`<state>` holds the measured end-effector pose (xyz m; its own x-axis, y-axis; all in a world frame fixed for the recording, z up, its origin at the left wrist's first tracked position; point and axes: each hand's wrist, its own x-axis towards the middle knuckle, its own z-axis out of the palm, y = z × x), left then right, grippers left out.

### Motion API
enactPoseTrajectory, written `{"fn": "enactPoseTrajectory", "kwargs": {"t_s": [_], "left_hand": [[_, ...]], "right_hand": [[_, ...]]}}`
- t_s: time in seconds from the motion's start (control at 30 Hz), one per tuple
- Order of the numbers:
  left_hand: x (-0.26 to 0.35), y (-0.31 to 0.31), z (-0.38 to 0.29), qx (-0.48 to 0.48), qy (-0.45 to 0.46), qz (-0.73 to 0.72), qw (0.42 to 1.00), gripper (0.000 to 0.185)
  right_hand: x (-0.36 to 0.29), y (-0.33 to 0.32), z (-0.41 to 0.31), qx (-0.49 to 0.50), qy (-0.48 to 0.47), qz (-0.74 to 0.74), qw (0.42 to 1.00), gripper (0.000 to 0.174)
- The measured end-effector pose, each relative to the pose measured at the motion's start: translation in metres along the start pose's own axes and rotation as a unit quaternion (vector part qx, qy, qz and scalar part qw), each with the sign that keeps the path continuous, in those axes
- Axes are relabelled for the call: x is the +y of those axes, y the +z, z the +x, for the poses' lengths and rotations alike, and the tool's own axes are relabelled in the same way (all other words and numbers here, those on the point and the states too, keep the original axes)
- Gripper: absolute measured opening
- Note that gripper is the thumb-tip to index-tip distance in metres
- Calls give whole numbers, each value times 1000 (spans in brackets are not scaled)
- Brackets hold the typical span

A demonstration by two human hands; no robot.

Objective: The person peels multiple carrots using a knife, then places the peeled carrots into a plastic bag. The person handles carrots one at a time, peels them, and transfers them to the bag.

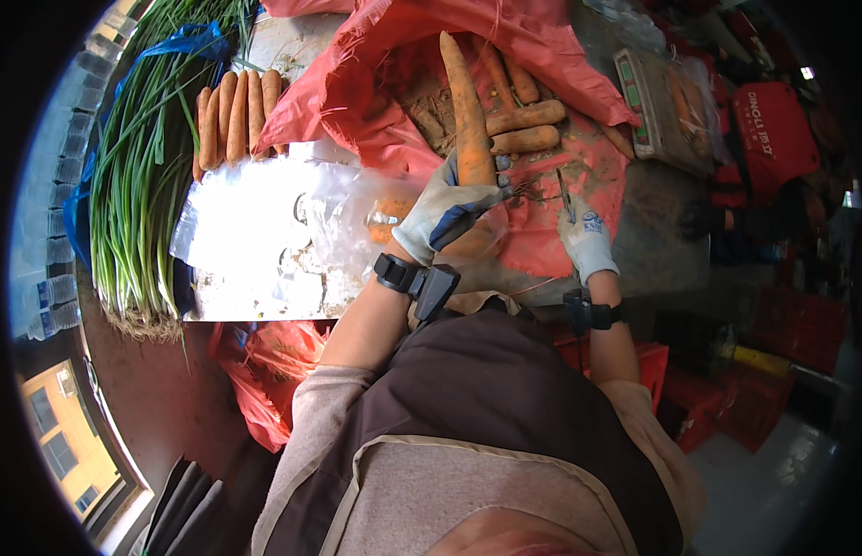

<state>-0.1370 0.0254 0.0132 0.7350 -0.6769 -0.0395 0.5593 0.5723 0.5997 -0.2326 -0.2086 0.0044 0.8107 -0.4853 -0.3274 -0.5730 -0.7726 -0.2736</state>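
My left hand (448, 208), in a white and blue-grey work glove, grips the thick end of a large carrot (465, 111) whose tip points away from me. To its right, my gloved right hand (585, 233) is closed around a small thin-bladed tool (564, 189), probably a knife. Beyond the hands, several soil-marked carrots (528, 118) lie in an opened red woven sack (577, 76). A clear plastic bag (340, 215) with carrot pieces inside lies by my left wrist. Several more carrots (237, 118) stand side by side in a row at the left.
Green onions (135, 208) with roots lie along the left table edge, partly in blue plastic. A weighing scale (653, 104) bears bagged carrots at the right, beside a red bag (775, 139). Red crates (757, 403) stand lower right; another red sack (271, 389) hangs below the table.
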Motion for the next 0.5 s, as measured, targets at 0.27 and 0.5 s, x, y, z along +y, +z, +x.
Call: {"fn": "enactPoseTrajectory", "kwargs": {"t_s": [0.27, 0.5], "left_hand": [[-3, 20, 9, 37, -51, 326, 943, 70], [-35, 45, 22, -113, 123, 555, 815, 79]], "right_hand": [[0, 5, -5, -69, -112, 463, 876, 43], [32, 40, 2, -181, -110, 806, 553, 41]]}}
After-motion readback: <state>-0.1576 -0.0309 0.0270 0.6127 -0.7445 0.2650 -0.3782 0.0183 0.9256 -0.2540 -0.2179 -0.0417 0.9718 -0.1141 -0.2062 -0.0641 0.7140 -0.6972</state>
